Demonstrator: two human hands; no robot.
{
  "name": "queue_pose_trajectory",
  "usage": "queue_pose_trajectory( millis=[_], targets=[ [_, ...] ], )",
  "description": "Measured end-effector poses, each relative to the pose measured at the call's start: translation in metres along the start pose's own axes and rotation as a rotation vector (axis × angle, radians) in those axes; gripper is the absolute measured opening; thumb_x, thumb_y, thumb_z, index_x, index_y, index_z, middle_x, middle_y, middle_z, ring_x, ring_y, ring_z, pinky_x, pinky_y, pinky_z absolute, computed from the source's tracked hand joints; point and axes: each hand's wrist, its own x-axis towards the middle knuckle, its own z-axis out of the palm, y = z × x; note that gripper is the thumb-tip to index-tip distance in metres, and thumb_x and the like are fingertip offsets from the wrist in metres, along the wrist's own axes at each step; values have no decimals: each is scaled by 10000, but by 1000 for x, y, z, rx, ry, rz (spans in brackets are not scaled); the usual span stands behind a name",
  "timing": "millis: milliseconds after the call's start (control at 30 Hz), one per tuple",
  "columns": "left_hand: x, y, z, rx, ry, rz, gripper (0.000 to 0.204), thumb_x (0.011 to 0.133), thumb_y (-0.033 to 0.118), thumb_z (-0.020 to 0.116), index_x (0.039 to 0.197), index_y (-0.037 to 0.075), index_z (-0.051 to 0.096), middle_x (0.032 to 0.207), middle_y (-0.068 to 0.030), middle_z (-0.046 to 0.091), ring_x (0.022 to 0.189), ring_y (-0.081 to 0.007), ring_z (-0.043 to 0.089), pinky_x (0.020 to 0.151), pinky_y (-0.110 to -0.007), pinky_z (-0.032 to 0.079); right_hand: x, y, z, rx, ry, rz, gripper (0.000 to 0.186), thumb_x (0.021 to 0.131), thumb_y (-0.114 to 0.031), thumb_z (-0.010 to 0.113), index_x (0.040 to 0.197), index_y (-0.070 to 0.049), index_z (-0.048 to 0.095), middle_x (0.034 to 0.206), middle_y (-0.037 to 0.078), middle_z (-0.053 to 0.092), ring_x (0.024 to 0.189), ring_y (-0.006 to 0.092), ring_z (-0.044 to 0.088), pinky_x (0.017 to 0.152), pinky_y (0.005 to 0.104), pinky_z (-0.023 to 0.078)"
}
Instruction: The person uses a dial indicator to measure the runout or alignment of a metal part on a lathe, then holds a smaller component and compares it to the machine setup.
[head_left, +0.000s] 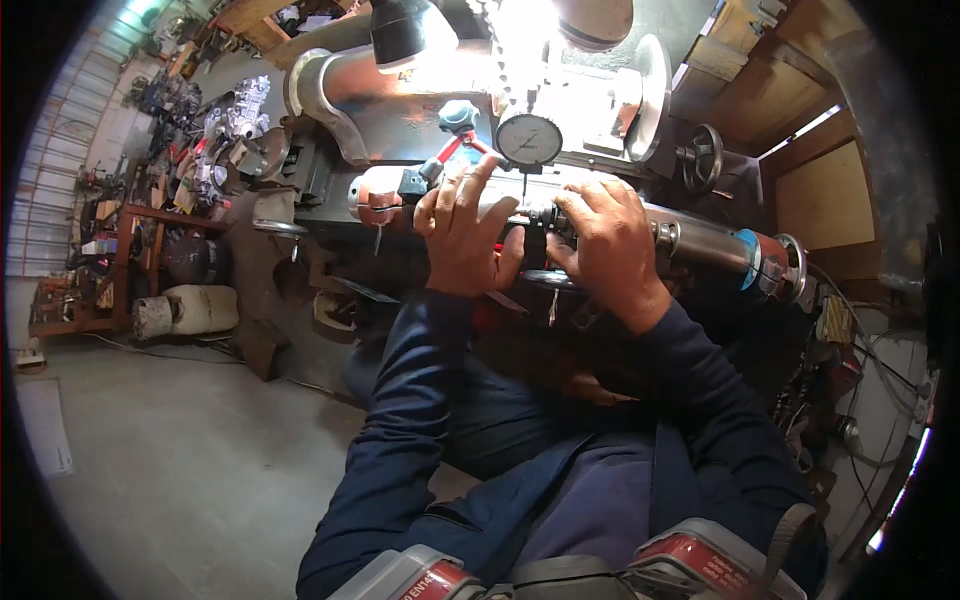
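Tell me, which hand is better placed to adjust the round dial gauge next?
Probably the right hand: it grips the shaft just below the dial gauge stem. The left hand wraps the shaft further left.

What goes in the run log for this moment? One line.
left hand: gripping long grey metal shaft | right hand: on shaft | round white dial gauge: above

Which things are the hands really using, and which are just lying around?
In use: left hand, right hand, long metal shaft, round dial gauge.

Lying about: handwheel, white sack, cluttered wooden shelf.
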Motion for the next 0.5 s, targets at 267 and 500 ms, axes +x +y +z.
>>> queue_pose_trajectory(
  millis=[267,500],
  targets=[
    [-9,-4,14,173,-93,-44,186,843,371,581,968,252,651,1370,-36,534,1198,-197,474,1098,-398,141,-1,0,2,-17,-5,9,401,612,-142,790,980,-44,662,1046,106,634,1020,310,569,912,422,443],
    [-7,-6,13,220,-35,-4,159,865,375,575,941,265,661,1383,-25,531,1205,-175,473,1072,-374,180,0,0,0,-6,-14,11,406,610,-138,793,983,-44,661,1050,107,635,1026,310,570,912,422,444]
  ],
)
